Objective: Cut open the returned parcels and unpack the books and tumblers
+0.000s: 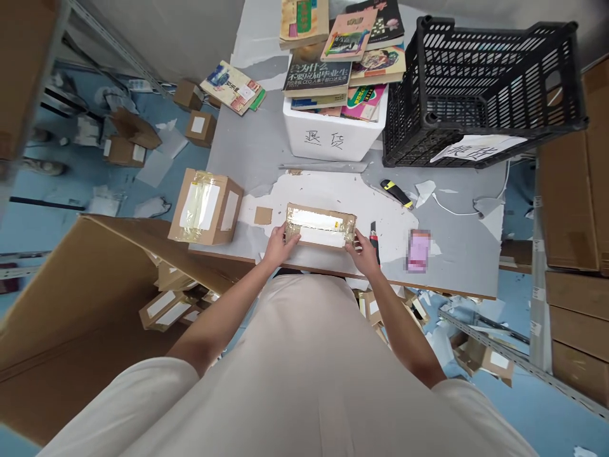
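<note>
A long cardboard box (320,226), wrapped in clear tape with white labels on top, lies across the near part of the table. My left hand (281,245) grips its left end, fingers bent around the corner. At the opposite end, my right hand (362,252) holds the box with the thumb and fingers closed on its edge. Just right of that hand lies a red and black utility knife (374,239). Farther back is a yellow and black utility knife (396,193). A small cardboard square (263,216) sits left of the box.
A taped carton (193,209) stands on the table's left. Behind are a white bin (333,136) piled with books (316,79) and a black plastic crate (480,114). A blurred pink item (419,251) lies right. A large open carton (95,304) with boxes inside stands lower left.
</note>
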Available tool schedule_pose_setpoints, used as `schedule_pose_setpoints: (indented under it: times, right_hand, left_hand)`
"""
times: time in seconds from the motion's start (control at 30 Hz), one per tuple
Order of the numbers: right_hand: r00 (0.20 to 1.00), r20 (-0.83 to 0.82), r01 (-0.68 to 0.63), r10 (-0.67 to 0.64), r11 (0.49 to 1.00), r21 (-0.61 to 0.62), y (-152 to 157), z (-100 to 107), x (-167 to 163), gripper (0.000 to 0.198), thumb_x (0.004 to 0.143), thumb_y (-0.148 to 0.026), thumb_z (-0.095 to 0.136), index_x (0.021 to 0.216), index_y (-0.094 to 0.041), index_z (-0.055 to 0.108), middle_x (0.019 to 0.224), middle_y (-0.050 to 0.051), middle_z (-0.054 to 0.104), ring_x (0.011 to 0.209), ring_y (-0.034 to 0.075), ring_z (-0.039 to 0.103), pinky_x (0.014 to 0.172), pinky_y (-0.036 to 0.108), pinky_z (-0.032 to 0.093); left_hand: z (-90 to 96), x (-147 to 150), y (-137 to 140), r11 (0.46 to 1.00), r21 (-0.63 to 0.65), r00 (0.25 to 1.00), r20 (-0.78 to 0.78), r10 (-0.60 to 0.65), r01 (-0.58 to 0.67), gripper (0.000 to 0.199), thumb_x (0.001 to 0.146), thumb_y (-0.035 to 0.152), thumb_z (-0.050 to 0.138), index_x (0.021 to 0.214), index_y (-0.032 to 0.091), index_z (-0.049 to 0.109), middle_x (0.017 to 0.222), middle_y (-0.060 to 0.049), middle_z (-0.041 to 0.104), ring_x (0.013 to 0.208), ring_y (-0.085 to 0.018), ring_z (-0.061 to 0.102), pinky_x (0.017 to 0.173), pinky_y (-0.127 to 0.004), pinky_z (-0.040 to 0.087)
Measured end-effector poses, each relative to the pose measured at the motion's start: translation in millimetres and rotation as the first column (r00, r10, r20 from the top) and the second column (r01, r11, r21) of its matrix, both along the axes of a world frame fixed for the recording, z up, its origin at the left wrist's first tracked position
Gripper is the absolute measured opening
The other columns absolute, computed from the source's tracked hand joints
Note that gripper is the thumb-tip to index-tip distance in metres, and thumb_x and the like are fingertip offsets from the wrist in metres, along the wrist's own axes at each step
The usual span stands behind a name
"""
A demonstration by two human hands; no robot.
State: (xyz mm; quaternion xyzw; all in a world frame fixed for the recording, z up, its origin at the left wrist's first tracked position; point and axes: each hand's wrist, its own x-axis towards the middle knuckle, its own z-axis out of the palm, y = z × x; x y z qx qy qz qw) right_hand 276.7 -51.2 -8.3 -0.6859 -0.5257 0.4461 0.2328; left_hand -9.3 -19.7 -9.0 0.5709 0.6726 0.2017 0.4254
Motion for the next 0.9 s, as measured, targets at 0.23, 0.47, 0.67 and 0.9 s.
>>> schedule_pose_setpoints:
  times: [0.23, 0.47, 0.67, 0.9]
  right_hand:
    - [0.918, 0.382, 0.123, -0.105, 0.992, -0.024, -18, -32, 47, 0.054, 0.081, -0.043, 0.058, 0.128, -0.017, 0.05, 0.12, 0.016, 0.053, 0.114, 0.032, 0.049, 0.098, 0.051, 0.041]
    - [0.858, 0.51, 0.099, 0.054, 0.958, -0.268, -10, -55, 64, 0.05, 0.074, -0.032, 0.064, 0.119, -0.019, 0.046, 0.118, 0.019, 0.051, 0.106, 0.035, 0.056, 0.088, 0.054, 0.044]
    - [0.961, 0.274, 0.013, -0.035, 0.997, 0.082, 18, 3, 57, 0.06, 0.087, -0.023, 0.04, 0.146, -0.02, 0.027, 0.123, 0.014, 0.055, 0.11, 0.029, 0.055, 0.093, 0.046, 0.045]
    - [0.61, 0.374, -0.779, 0.699, 0.616, 0.118, 62, 73, -32, 0.061, 0.091, -0.014, 0.037, 0.147, -0.036, 0.034, 0.129, 0.004, 0.056, 0.106, 0.023, 0.058, 0.084, 0.032, 0.047]
  left_hand:
    - [3.5, 14, -9, 0.952, 0.282, 0.982, -0.103, 0.155, -0.121, 0.066, 0.082, 0.046, 0.061, 0.137, 0.016, 0.04, 0.128, -0.017, 0.045, 0.117, -0.029, 0.048, 0.1, -0.045, 0.041]
    - [4.0, 23, -21, 0.883, 0.353, 0.941, -0.251, -0.227, 0.308, 0.028, 0.089, 0.04, 0.052, 0.108, 0.023, 0.063, 0.118, -0.014, 0.057, 0.121, -0.03, 0.049, 0.104, -0.052, 0.037]
    - [-2.0, 25, -25, 0.825, 0.332, 0.879, -0.308, -0.364, 0.458, 0.036, 0.092, 0.037, 0.046, 0.122, 0.022, 0.059, 0.129, -0.014, 0.056, 0.132, -0.03, 0.042, 0.109, -0.054, 0.032]
    - [-13.2, 20, -17, 0.789, 0.375, 0.87, -0.291, -0.398, 0.486, 0.037, 0.092, 0.033, 0.046, 0.125, 0.022, 0.058, 0.133, -0.013, 0.055, 0.134, -0.031, 0.042, 0.111, -0.053, 0.031]
